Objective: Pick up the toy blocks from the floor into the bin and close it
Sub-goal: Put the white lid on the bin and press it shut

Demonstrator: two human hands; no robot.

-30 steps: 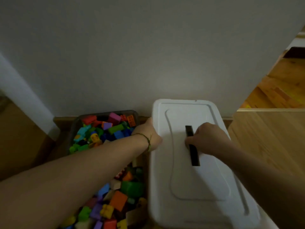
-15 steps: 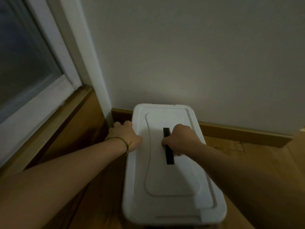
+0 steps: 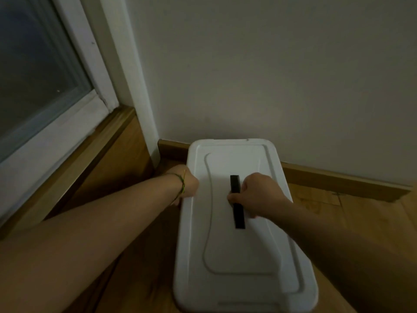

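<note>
A white lid (image 3: 243, 251) covers the whole bin on the wooden floor, and the bin and blocks beneath it are hidden. A black handle (image 3: 236, 201) runs along the lid's middle. My right hand (image 3: 257, 194) is closed around that handle. My left hand (image 3: 188, 185), with a green string bracelet at the wrist, grips the lid's left edge near the far corner; its fingers curl under the rim out of sight.
A grey wall with a wooden baseboard (image 3: 338, 179) stands just behind the bin. A white-framed window (image 3: 45, 91) with a wooden sill is on the left. Wooden floor (image 3: 372, 213) stretches to the right.
One second ago the lid lay to the right of the open bin full of coloured blocks. Both hands carried it left over the bin. In the last half second little has moved.
</note>
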